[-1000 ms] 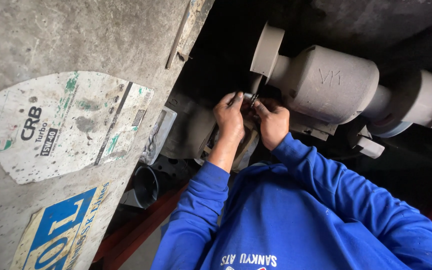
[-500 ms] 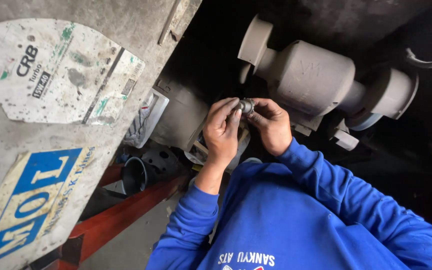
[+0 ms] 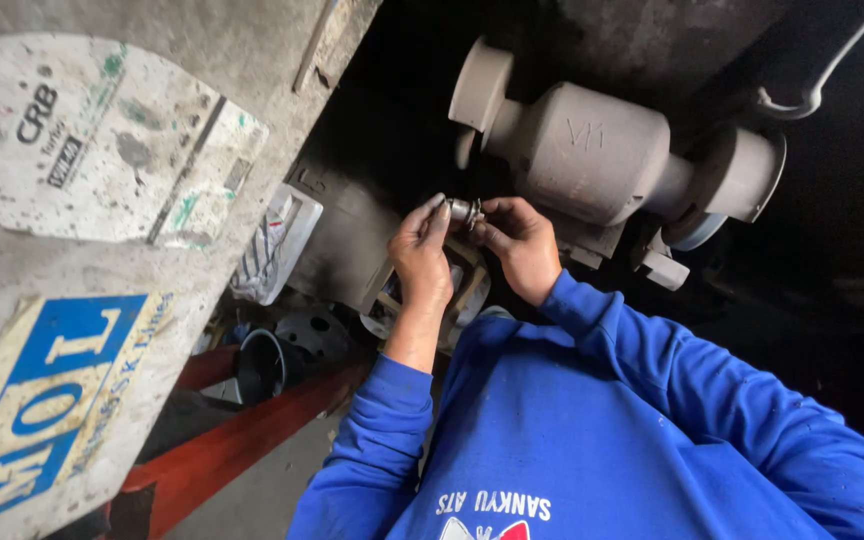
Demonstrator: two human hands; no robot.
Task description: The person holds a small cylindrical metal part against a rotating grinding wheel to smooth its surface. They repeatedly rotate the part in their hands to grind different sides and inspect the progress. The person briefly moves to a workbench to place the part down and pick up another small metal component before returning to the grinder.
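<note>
My left hand (image 3: pixel 420 250) and my right hand (image 3: pixel 520 245) meet in front of my chest. Both pinch a small shiny metal part (image 3: pixel 465 210) between their fingertips. The part looks like a short cylinder, and most of it is hidden by my fingers. Just behind the hands stands a dusty grey bench grinder (image 3: pixel 602 150) with a wheel guard at each end. The hands do not touch it. Both of my sleeves are bright blue.
A grey dirty panel (image 3: pixel 202 270) with worn stickers fills the left side. Below it lie a red steel beam (image 3: pixel 242 430), a black funnel-like cup (image 3: pixel 262 365), a white packet (image 3: pixel 274 245) and round metal parts. A cable (image 3: pixel 822 80) hangs at the top right.
My hands have come down and away from the grinder's left wheel, bringing the small metal part with them. The view has shifted, so the grinder now sits higher.
</note>
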